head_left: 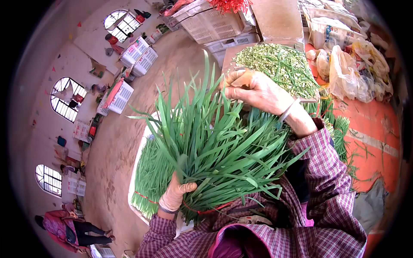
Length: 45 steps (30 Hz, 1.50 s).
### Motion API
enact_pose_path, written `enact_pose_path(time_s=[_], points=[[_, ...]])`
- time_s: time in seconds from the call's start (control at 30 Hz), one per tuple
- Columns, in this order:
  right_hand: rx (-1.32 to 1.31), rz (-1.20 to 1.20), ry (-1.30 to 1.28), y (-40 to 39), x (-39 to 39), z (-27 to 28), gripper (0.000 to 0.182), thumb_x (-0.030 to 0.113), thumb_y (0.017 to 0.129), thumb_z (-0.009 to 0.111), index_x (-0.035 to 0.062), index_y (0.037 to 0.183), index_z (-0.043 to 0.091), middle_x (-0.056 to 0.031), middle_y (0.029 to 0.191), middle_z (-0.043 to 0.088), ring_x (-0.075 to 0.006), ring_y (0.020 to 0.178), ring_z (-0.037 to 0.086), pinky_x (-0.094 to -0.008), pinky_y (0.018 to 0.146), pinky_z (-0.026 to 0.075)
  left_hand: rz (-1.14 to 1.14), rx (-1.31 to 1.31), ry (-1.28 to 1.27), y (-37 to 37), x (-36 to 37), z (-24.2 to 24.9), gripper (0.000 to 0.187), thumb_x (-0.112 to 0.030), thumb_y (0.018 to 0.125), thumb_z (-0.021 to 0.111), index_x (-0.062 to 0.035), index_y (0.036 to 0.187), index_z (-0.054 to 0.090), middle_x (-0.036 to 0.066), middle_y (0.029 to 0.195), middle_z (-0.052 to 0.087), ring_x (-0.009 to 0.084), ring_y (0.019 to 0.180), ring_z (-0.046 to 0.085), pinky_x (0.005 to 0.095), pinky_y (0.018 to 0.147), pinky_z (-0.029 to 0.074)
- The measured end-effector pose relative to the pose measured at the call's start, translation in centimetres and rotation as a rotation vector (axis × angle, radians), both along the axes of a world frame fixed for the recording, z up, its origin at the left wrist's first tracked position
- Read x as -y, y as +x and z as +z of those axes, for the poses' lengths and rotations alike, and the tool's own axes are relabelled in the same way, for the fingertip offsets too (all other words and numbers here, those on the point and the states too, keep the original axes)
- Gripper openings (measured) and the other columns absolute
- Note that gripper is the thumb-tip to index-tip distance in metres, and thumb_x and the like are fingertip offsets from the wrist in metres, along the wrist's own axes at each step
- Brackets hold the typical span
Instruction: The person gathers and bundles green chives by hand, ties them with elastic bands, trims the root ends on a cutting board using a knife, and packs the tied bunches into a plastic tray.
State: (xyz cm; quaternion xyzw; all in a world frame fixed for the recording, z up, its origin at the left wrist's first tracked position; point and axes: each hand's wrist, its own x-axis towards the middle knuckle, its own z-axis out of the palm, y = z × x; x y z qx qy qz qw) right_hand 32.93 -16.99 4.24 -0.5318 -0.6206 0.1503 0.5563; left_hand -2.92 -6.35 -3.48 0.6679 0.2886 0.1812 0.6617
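Observation:
A large loose bunch of garlic chives (215,142) spreads in front of me, its long green leaves fanning up and to the right. My left hand (174,193), in a pale glove, is closed around the lower left of the bunch, thumb across the leaves. Above the leaves, my right hand (254,88) has its fingertips pinched together at the upper leaf tips, seemingly on a chive leaf. A red tie (206,210) shows beneath the bunch. More chives (150,172), tied with a red band, lie in a white crate (133,189) at the left.
Chopped trimmings and stems (275,64) cover a board beyond my right hand. Plastic bags (344,73) lie on an orange sheet (374,129) at the right, near more chive bundles (340,133). White crates (211,23) are stacked ahead. A person (69,228) is at lower left.

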Motion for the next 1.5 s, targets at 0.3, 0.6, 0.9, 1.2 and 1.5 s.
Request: enact_pose_path(time_s=[0.3, 0.6, 0.9, 1.2, 1.5], points=[[-0.073, 0.205, 0.002, 0.0, -2.7, -2.8, 0.028, 0.03, 0.089, 0.071, 0.0059, 0.104, 0.075, -0.0099, 0.092, 0.072, -0.0192, 0.083, 0.065, -0.0357, 0.077, 0.051, -0.081, -0.079, 0.003, 0.6, 0.1, 0.9, 0.095, -0.045, 0.071, 0.088, -0.0034, 0.146, 0.047, 0.01, 0.129, 0.066, 0.0242, 0.121, 0.059, 0.0387, 0.107, 0.043], [-0.178, -0.209, 0.283, -0.5, -3.7, -5.2, 0.02, 0.02, 0.088, 0.069, 0.0048, 0.099, 0.076, -0.0112, 0.087, 0.073, -0.025, 0.089, 0.067, -0.0372, 0.085, 0.051, -0.035, -0.034, -0.052, 2.5, 1.3, 1.5, 0.084, -0.043, 0.074, 0.088, 0.0004, 0.136, 0.054, 0.009, 0.122, 0.067, 0.0208, 0.111, 0.061, 0.036, 0.099, 0.047], [-0.116, -0.205, 0.113, 2.2, 4.3, -2.1, 0.027, 0.024, 0.098, 0.069, -0.0016, 0.092, 0.075, -0.0052, 0.092, 0.074, -0.0131, 0.086, 0.068, -0.027, 0.077, 0.053, 0.004, -0.057, -0.009, 2.9, 1.1, 1.6, 0.066, -0.041, 0.078, 0.085, 0.0001, 0.126, 0.064, 0.006, 0.112, 0.071, 0.0171, 0.1, 0.065, 0.0332, 0.093, 0.051], [0.331, -0.13, 0.037, 0.0, 3.8, -4.0, 0.018, 0.022, 0.085, 0.074, 0.0037, 0.085, 0.077, -0.0094, 0.092, 0.076, -0.0268, 0.083, 0.071, -0.0365, 0.075, 0.055, -0.049, -0.066, -0.04, 3.6, 1.0, 1.7, 0.062, -0.038, 0.08, 0.084, 0.0011, 0.124, 0.065, 0.006, 0.111, 0.071, 0.0161, 0.1, 0.065, 0.0333, 0.093, 0.051], [-0.356, -0.333, 0.257, 2.5, 3.3, -6.3, 0.014, 0.011, 0.094, 0.067, -0.0016, 0.089, 0.073, -0.0059, 0.101, 0.07, -0.013, 0.096, 0.065, -0.0282, 0.083, 0.056, 0.012, -0.075, -0.055, 3.3, 0.6, 0.9, 0.059, -0.032, 0.083, 0.083, 0.0017, 0.126, 0.062, 0.005, 0.113, 0.07, 0.014, 0.1, 0.064, 0.031, 0.093, 0.051]])
